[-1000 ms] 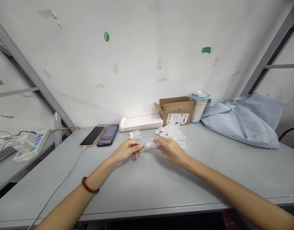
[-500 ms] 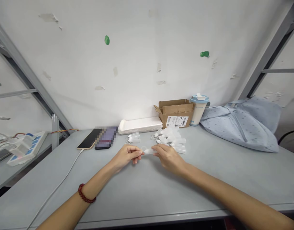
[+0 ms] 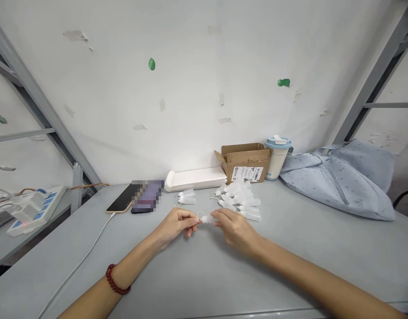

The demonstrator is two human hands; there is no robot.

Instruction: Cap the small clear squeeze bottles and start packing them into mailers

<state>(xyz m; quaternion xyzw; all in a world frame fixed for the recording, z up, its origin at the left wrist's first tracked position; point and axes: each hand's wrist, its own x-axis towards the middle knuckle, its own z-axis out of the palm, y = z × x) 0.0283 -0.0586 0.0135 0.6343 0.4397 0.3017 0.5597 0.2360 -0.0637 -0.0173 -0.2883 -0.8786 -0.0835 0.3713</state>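
Between my hands is a small translucent plastic tube (image 3: 207, 219) with a whitish tip and a thin loop at its left end. My left hand (image 3: 180, 225) pinches that tip between thumb and fingertips. My right hand (image 3: 236, 228) closes its fingers round the tube's other end, which is hidden under them. Just behind my right hand lies a loose pile of similar tubes (image 3: 238, 195). A few more of these tubes (image 3: 186, 197), with thin strings, lie behind my left hand.
On the grey table (image 3: 190, 274) a white stack (image 3: 197, 178), a cardboard box (image 3: 246, 161), a lidded cup (image 3: 277, 159) and a blue cloth bag (image 3: 336, 181) stand along the wall. Two phones (image 3: 119, 199) lie left, one with a white cable (image 3: 80, 261). A power strip (image 3: 40, 210) sits further left.
The whole scene sits slightly lower in the view, as my head has tilted a little. Both hands keep the same hold on the tube, with hardly any movement.
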